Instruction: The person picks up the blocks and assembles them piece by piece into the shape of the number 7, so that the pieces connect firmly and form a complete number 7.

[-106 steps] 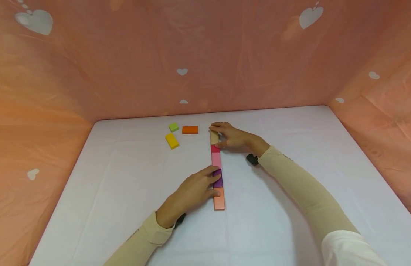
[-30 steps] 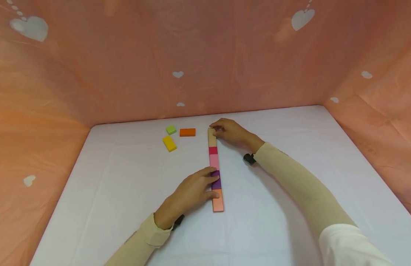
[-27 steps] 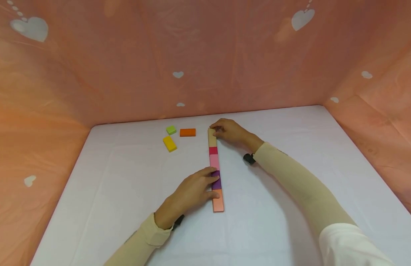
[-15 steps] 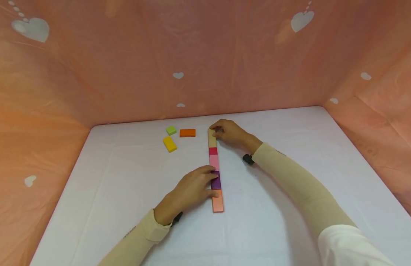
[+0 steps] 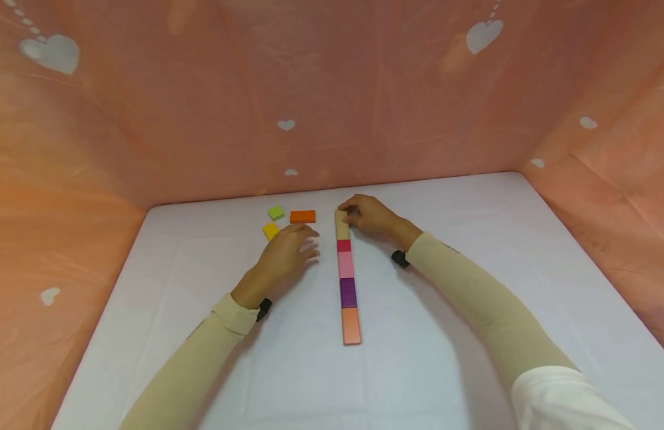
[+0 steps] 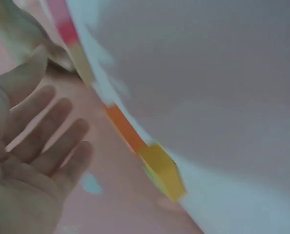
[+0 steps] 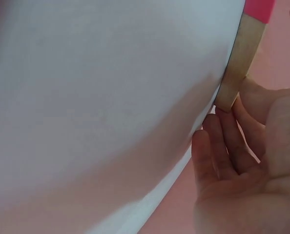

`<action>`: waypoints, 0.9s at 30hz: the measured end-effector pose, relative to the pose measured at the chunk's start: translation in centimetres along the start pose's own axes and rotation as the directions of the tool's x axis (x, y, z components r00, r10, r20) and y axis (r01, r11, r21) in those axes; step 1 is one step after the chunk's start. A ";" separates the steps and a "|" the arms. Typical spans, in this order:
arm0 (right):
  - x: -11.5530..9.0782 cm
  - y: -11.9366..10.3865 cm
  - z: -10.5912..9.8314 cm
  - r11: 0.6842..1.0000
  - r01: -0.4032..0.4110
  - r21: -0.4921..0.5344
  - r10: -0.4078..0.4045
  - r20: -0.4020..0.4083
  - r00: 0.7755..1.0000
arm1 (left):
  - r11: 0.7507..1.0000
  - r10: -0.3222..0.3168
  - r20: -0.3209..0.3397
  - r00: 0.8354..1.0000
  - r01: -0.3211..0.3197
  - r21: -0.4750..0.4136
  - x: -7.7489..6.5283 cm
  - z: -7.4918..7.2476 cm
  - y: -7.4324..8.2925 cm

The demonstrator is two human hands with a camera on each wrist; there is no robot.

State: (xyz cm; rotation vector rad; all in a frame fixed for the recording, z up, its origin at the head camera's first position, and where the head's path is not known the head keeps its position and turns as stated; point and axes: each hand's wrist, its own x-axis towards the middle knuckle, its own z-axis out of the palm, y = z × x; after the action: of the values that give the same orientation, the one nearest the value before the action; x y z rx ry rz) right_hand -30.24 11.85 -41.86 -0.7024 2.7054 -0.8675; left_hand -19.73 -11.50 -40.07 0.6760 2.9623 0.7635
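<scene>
In the head view a straight row of flat blocks runs away from me: peach [image 5: 350,326], purple [image 5: 348,292], pink [image 5: 345,264], red [image 5: 344,245] and, farthest, a natural wood block [image 5: 341,226]. My right hand [image 5: 372,215] holds that wood block at its far end; the right wrist view has fingertips against the end and the thumb along one side of the wood block [image 7: 240,61]. My left hand [image 5: 283,254] hovers left of the row with loosely spread fingers, holding nothing. It partly hides a yellow block [image 5: 270,230]; an orange block [image 5: 302,217] lies just beyond its fingers.
A small light green block [image 5: 275,212] lies behind the yellow one. White cloth [image 5: 407,346] covers the table, and a pink-orange curtain [image 5: 337,89] with pale hearts closes off the back and sides.
My left hand has lifted off the purple and peach blocks and moved forward and left toward the loose blocks. Earlier, my right hand drew back from the red block; it now stays at the wood block.
</scene>
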 end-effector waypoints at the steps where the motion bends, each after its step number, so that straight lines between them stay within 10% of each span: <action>1: 0.0 0.0 -0.1 1.000 -0.004 -0.001 0.004 0.000 1.000 | 1.000 -0.004 -0.019 1.000 0.004 -0.008 0.4 -0.3 -0.6; 13: -0.3 -0.2 -0.3 0.999 -0.037 0.022 0.037 0.015 0.999 | 0.995 -0.019 -0.097 0.995 0.010 -0.094 3.9 -1.5 -5.7; 27: -0.4 -0.5 -0.1 1.000 -0.027 0.011 0.027 0.009 1.000 | 0.998 -0.053 0.042 0.998 0.054 -0.014 5.6 -1.5 -7.3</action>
State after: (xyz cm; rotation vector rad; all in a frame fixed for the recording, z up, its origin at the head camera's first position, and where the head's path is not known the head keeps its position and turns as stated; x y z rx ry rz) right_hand -29.77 11.74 -41.49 -0.6646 2.6936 -0.8709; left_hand -27.99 -15.63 -41.60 0.6013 2.9213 0.7576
